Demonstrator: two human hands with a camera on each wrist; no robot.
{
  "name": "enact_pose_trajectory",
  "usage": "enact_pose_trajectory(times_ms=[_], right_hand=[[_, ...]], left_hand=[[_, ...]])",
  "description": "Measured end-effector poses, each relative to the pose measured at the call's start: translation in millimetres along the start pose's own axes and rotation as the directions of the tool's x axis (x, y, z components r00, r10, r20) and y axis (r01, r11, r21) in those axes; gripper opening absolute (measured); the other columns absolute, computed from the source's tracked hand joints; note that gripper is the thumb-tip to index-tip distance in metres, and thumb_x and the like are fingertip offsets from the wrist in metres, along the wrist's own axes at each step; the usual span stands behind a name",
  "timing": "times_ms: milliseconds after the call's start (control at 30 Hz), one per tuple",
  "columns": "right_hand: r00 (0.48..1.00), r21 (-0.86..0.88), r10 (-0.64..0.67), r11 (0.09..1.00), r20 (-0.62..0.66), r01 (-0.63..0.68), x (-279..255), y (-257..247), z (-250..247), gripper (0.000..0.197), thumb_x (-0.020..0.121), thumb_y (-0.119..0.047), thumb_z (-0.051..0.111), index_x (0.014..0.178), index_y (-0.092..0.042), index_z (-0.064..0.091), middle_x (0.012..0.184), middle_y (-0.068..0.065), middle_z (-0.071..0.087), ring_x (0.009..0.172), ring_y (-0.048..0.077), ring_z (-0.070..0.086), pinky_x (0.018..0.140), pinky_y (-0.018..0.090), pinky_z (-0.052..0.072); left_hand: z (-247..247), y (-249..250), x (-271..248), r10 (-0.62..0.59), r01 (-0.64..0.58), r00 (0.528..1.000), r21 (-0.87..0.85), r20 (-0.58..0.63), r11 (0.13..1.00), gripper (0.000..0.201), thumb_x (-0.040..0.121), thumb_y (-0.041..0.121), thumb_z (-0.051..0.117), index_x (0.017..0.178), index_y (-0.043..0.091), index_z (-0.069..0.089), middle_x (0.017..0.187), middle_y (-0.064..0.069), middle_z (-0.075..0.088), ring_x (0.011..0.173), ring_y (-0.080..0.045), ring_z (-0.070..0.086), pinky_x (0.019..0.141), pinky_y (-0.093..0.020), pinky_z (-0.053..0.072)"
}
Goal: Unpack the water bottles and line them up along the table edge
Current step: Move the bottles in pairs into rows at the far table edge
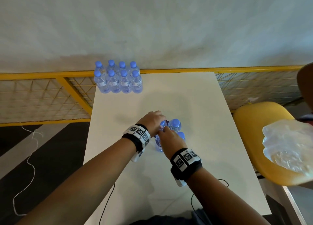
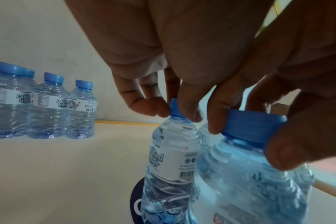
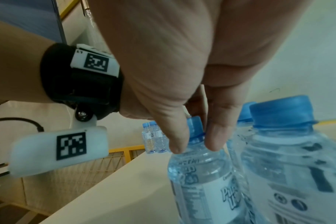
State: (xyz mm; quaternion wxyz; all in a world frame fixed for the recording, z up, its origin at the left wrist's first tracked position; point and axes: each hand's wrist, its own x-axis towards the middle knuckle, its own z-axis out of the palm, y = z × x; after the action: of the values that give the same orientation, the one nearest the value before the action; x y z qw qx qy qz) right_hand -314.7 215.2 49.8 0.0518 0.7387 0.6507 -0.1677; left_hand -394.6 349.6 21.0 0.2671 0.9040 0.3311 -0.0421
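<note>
Several clear water bottles with blue caps [image 1: 118, 79] stand in two rows at the far left corner of the white table [image 1: 194, 97]. A small cluster of loose bottles [image 1: 176, 124] stands mid-table on a dark round mark [image 2: 136, 195]. My left hand [image 1: 153, 120] reaches over the cluster; its thumb [image 2: 297, 145] and a finger pinch one bottle's cap [image 2: 253, 125], and other fingers touch the cap behind it [image 2: 175, 108]. My right hand [image 1: 169, 140] pinches a bottle's neck [image 3: 197, 131] between thumb and finger. The bottles' lower halves are partly hidden by my hands.
A yellow chair [image 1: 250, 116] at the right holds crumpled clear plastic wrap [image 1: 288, 148]. A yellow mesh railing [image 1: 50, 96] runs behind and left of the table. Black cables [image 1: 193, 199] lie at the near edge. A white cord [image 1: 32, 165] trails on the floor.
</note>
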Motion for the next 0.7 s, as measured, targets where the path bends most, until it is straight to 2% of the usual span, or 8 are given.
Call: enact_pose_trajectory(times_ms=[100,200,267,333,400,533,633,700], right_hand=[[1.000,0.004,-0.006,1.000,0.015,0.006,3,0,-4,0.044,0.092,-0.005,0.052,0.135,-0.013,0.048,0.119,0.009,0.053,0.100,0.025,0.062,0.084,0.034,0.055],[1.000,-0.046,-0.024,0.999,0.017,0.025,12,3,-9,0.035,0.095,-0.009,0.051,0.129,-0.010,0.049,0.120,0.010,0.053,0.102,0.023,0.062,0.079,0.030,0.050],[0.999,-0.078,-0.047,0.996,0.009,0.047,24,6,-15,0.031,0.096,-0.013,0.050,0.126,-0.009,0.052,0.118,0.008,0.053,0.102,0.022,0.062,0.070,0.028,0.042],[0.999,-0.067,-0.034,0.997,-0.020,0.032,40,7,-27,0.028,0.096,-0.017,0.050,0.122,-0.010,0.055,0.115,0.006,0.054,0.099,0.022,0.061,0.066,0.029,0.036],[0.998,-0.008,0.000,1.000,-0.067,-0.001,59,7,-48,0.025,0.097,-0.019,0.051,0.119,-0.011,0.057,0.113,0.008,0.057,0.095,0.025,0.064,0.068,0.029,0.041],[0.990,0.150,0.066,0.988,-0.122,-0.047,107,10,-88,0.025,0.096,-0.018,0.053,0.118,-0.010,0.060,0.111,0.012,0.058,0.091,0.031,0.067,0.078,0.034,0.053],[0.987,0.156,0.093,0.985,-0.131,-0.072,150,13,-103,0.025,0.097,-0.018,0.051,0.119,-0.010,0.061,0.113,0.015,0.059,0.094,0.033,0.067,0.084,0.039,0.056],[0.987,0.161,0.112,0.983,-0.119,-0.092,181,16,-106,0.025,0.097,-0.019,0.053,0.117,-0.008,0.062,0.115,0.016,0.058,0.096,0.034,0.067,0.084,0.039,0.056]], left_hand=[[0,-4,4,0.019,-0.018,0.999,0.037,-0.034,0.999,0.023,0.090,0.015,0.069,0.113,0.010,0.069,0.114,-0.005,0.060,0.104,-0.029,0.059,0.090,-0.040,0.052],[-12,-11,11,0.008,-0.006,0.998,0.028,-0.057,1.000,0.016,0.089,0.013,0.068,0.105,0.011,0.068,0.108,-0.003,0.058,0.097,-0.024,0.058,0.083,-0.035,0.050],[-25,-18,20,-0.002,0.005,0.995,0.030,-0.095,1.000,0.010,0.090,0.014,0.066,0.099,0.012,0.065,0.105,-0.001,0.057,0.096,-0.026,0.059,0.083,-0.038,0.053],[-41,-27,32,-0.010,0.024,0.987,0.088,-0.158,0.996,0.009,0.093,0.017,0.063,0.102,0.017,0.064,0.106,0.003,0.058,0.101,-0.024,0.057,0.083,-0.042,0.055],[-59,-36,48,0.006,0.032,0.976,0.172,-0.220,0.985,0.011,0.095,0.020,0.061,0.105,0.023,0.064,0.109,0.007,0.059,0.106,-0.022,0.053,0.082,-0.044,0.055],[-97,-53,90,0.027,0.053,0.957,0.262,-0.290,0.964,0.006,0.095,0.019,0.062,0.099,0.022,0.062,0.105,0.007,0.061,0.106,-0.024,0.050,0.078,-0.043,0.053],[-120,-72,124,-0.012,0.108,0.948,0.288,-0.317,0.952,0.006,0.096,0.020,0.062,0.093,0.022,0.058,0.102,0.005,0.062,0.109,-0.027,0.048,0.071,-0.039,0.041],[-130,-88,147,-0.047,0.143,0.951,0.298,-0.306,0.944,0.005,0.097,0.018,0.061,0.097,0.023,0.059,0.106,0.004,0.063,0.113,-0.028,0.047,0.071,-0.039,0.039]])
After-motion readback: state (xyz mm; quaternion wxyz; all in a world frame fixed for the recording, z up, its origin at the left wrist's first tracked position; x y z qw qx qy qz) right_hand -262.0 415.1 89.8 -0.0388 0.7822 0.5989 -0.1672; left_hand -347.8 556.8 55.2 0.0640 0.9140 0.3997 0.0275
